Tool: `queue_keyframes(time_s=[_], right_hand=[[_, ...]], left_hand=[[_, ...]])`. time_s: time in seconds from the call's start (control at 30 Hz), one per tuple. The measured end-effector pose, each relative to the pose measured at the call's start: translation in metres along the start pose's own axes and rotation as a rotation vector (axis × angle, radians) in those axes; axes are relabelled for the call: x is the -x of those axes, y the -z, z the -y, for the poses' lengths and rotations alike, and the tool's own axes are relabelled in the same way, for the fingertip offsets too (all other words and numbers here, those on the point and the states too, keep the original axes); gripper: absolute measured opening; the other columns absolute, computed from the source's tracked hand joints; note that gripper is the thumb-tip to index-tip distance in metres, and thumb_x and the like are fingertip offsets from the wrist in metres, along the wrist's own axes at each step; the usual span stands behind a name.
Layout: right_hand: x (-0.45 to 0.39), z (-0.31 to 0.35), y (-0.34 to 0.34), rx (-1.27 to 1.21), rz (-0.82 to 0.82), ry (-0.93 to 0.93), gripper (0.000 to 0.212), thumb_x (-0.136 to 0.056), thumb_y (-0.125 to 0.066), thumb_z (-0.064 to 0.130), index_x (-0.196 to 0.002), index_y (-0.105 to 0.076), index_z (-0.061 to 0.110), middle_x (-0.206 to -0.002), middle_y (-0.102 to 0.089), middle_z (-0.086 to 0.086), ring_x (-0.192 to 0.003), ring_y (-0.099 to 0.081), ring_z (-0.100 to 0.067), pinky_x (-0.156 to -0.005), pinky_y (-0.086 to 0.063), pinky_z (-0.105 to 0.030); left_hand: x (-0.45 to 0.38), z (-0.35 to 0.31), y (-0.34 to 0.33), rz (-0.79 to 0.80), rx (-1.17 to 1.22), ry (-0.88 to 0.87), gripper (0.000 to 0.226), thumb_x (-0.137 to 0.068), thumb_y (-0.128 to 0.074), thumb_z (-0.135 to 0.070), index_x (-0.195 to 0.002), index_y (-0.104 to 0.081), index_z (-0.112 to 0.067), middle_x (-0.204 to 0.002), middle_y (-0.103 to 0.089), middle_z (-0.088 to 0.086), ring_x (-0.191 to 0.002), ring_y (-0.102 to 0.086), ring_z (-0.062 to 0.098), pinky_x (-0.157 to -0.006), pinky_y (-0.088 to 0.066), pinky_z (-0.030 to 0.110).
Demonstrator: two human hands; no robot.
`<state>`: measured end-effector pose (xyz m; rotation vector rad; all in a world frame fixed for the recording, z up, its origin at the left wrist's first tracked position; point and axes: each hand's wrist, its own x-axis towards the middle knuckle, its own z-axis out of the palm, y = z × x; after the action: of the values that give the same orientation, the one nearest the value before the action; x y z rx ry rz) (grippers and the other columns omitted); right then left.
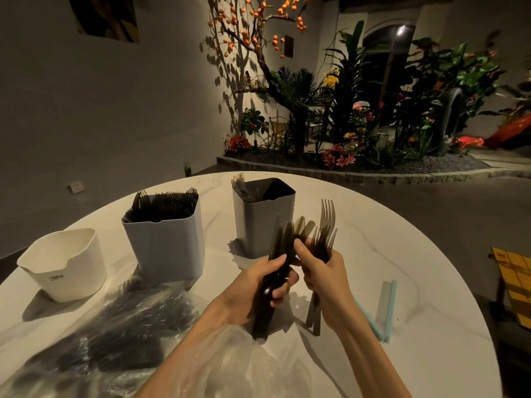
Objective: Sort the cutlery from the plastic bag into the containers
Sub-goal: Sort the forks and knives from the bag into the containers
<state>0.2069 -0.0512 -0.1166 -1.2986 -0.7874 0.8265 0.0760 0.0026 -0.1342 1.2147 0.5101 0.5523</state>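
Now mid-sort: the left hand [258, 285] clamps a knife bundle [275, 254], the right hand [321, 271] grips forks [326, 234] above the table's [402, 254] near edge; next, probably dropping each into its container [166, 239].

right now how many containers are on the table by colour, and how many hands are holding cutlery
White containers: 1, the low tub at the left.
Grey containers: 2, one packed with forks, one further right with a few pieces.
Hands holding cutlery: 2, left hand and right hand.
Total: 3 containers, 2 hands.
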Motion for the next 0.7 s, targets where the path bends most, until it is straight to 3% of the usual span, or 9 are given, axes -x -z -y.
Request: queue_keyframes(time_s=[0.2,0.4,0.47,0.57,0.63,0.7], right_hand=[[-0.003,0.0,0.001,-0.134,-0.166,0.048,0.016,-0.087,-0.076,0.035,-0.098,-0.077,0.024,-0.068,-0.059,0.008,-0.07,-0.05,-0.008,-0.067,-0.039,-0.023],[-0.006,0.006,0.012,-0.275,-0.255,0.067,0.013,-0.092,-0.071,0.022,-0.086,-0.076,0.011,-0.062,-0.064,0.001,-0.058,-0.044,-0.01,-0.052,-0.037,-0.022],[-0.007,0.006,0.015,-0.323,-0.248,0.07,0.014,-0.093,-0.07,0.019,-0.086,-0.075,0.007,-0.066,-0.067,-0.004,-0.057,-0.042,-0.011,-0.045,-0.037,-0.016],[-0.007,0.004,0.014,-0.319,-0.218,0.077,0.013,-0.093,-0.069,0.016,-0.088,-0.075,0.005,-0.068,-0.069,-0.007,-0.054,-0.041,-0.008,-0.042,-0.035,-0.014],[-0.006,0.005,0.014,-0.349,-0.199,0.096,0.013,-0.094,-0.068,0.013,-0.089,-0.075,0.004,-0.067,-0.07,-0.008,-0.049,-0.039,-0.006,-0.041,-0.034,-0.014],[-0.004,0.006,0.015,-0.401,-0.179,0.124,0.012,-0.095,-0.066,0.009,-0.09,-0.073,0.001,-0.068,-0.071,-0.009,-0.044,-0.036,-0.006,-0.04,-0.032,-0.016]], left_hand=[[-0.004,-0.001,0.003,-0.096,0.008,-0.013,0.029,-0.096,-0.058,-0.037,-0.1,-0.055,-0.009,-0.079,-0.062,0.007,-0.056,-0.053,0.015,-0.053,-0.045,0.022],[-0.004,-0.009,0.008,-0.309,0.157,-0.055,0.026,-0.101,-0.055,-0.031,-0.111,-0.057,-0.007,-0.109,-0.075,0.014,-0.077,-0.073,0.029,-0.057,-0.049,0.028],[-0.004,-0.011,0.014,-0.329,0.279,-0.09,0.025,-0.099,-0.056,-0.03,-0.11,-0.056,-0.007,-0.112,-0.074,0.016,-0.068,-0.069,0.025,-0.054,-0.048,0.027],[-0.007,-0.013,0.021,-0.322,0.424,-0.15,0.026,-0.097,-0.056,-0.032,-0.106,-0.056,-0.007,-0.106,-0.073,0.017,-0.045,-0.047,0.012,-0.044,-0.041,0.019],[-0.007,-0.014,0.023,-0.322,0.477,-0.198,0.03,-0.096,-0.056,-0.037,-0.105,-0.057,-0.008,-0.099,-0.072,0.014,-0.039,-0.036,0.007,-0.039,-0.034,0.016],[-0.007,-0.016,0.025,-0.293,0.485,-0.278,0.04,-0.092,-0.062,-0.047,-0.106,-0.06,-0.01,-0.106,-0.071,0.015,-0.036,-0.032,0.004,-0.037,-0.031,0.015]])
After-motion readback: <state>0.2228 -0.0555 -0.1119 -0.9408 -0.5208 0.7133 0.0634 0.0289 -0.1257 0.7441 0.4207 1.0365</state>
